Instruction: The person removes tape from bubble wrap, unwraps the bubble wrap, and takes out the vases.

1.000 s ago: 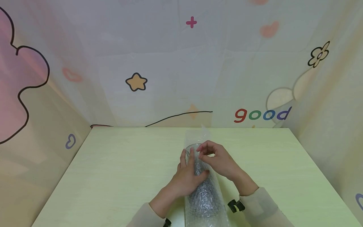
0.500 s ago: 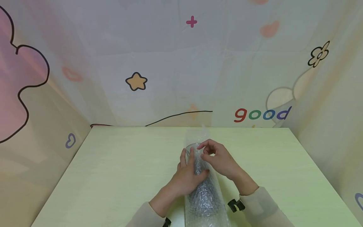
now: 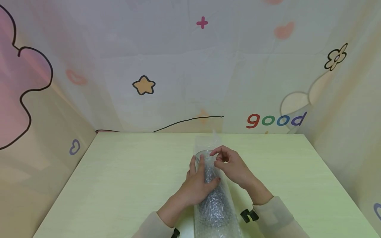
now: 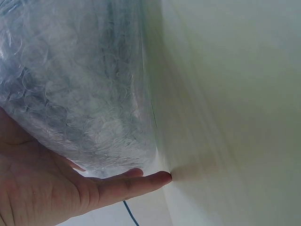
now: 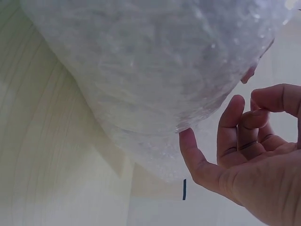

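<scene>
A long rounded object wrapped in clear bubble wrap [image 3: 215, 208] lies lengthwise on the table, its round far end showing through the plastic. My left hand [image 3: 197, 186] rests across its upper part, fingers stretched toward that end and thumb out over the right side. In the left wrist view, bubbles of the wrap [image 4: 89, 80] fill the upper left beside my fingers. My right hand [image 3: 233, 165] is at the far end's right side. One extended fingertip touches the wrap's edge in the right wrist view, while the other fingers [image 5: 247, 125] bend loosely and hold nothing visible.
Beyond the rounded end, a loose flap of bubble wrap [image 3: 205, 141] extends toward the table's back edge. The pale wooden table [image 3: 134, 172] meets a printed curtain [image 3: 178, 66] at the back and sides. Black clips [image 3: 249, 216] sit near both cuffs.
My right hand has shifted slightly to the right, its thumb drawing back a little from the wrap. The left hand and the wrapped object keep their place.
</scene>
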{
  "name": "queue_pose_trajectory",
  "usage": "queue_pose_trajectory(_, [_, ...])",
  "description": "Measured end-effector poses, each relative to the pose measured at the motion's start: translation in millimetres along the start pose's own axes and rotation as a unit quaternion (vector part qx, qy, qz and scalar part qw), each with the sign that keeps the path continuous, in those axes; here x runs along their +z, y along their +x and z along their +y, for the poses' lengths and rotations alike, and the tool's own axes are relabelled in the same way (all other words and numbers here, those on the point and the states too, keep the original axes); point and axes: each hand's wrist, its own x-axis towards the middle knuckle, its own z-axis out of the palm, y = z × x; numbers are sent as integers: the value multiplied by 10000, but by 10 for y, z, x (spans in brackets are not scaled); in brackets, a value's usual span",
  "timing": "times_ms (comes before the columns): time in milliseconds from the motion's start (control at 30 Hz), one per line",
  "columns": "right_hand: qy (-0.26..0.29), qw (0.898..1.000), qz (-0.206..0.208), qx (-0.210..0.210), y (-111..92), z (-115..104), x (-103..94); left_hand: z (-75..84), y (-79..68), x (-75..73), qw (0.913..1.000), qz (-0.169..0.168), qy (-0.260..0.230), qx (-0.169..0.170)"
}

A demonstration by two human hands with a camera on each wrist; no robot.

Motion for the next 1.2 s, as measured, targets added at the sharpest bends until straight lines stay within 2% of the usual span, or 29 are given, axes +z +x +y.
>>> queue_pose_trajectory(667, [-66,9984,337,457,-60,124,-30,14,4,4,10000,33,69,-60])
queue_pose_trajectory(900, [127,9972,273,689,-131,184,-20,6,6,8,9999,-7,82,-71])
queue_pose_trajectory(1067, [63,9949,142,995,-151,207,0,9,5,1,9999,-22,119,-79])
queue_pose_trajectory(1200, [-19,9942,66,1069,-168,214,18,9,4,-1,9999,-27,128,-61])
